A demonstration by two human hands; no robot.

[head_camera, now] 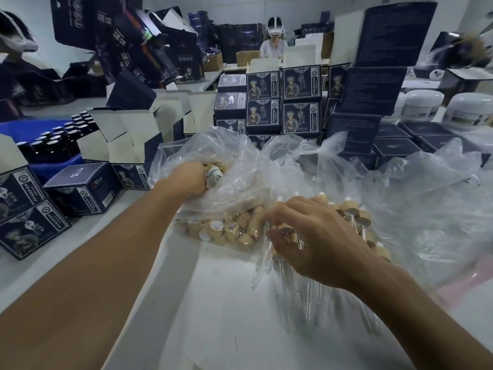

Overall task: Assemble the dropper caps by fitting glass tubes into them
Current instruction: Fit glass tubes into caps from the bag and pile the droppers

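Left hand point(190, 180) deep in the mouth of a clear plastic bag point(240, 166), fingers curled round a small white-labelled bottle-like piece point(214, 175), though exactly what is gripped cannot be told through the film; loose tan caps point(234, 231) heaped inside the same bag, low against the white tray point(213, 303); right hand point(317, 241) spread palm down over the pile of finished droppers point(354, 217), fingertips point(274, 218) bent toward a glass tube point(260, 265), no firm pinch visible there; more bare tubes lying side by side on the tray beneath the wrist, pointing toward the near edge; all of it on a bench point(66, 236) crowded with dark printed boxes point(301, 84), brown bottles in a blue crate point(57, 141) at left and white jars point(421, 102) far right.

Likely step: fetching a cap with one hand and a tube with the other, joining not yet begun.

Risks from here: thin glass under the weight of the right palm, liable to crack or roll if pressed or swept sideways; tubes near the tray edge likely to slide off with a careless drag; slack bag film apt to catch the left wrist on the way out and spill caps across the tray; a tube pushed in at a slant likely to chip at the rim or seat crooked; clear glass on white hard to see, so a wrong or doubled pick is easy.
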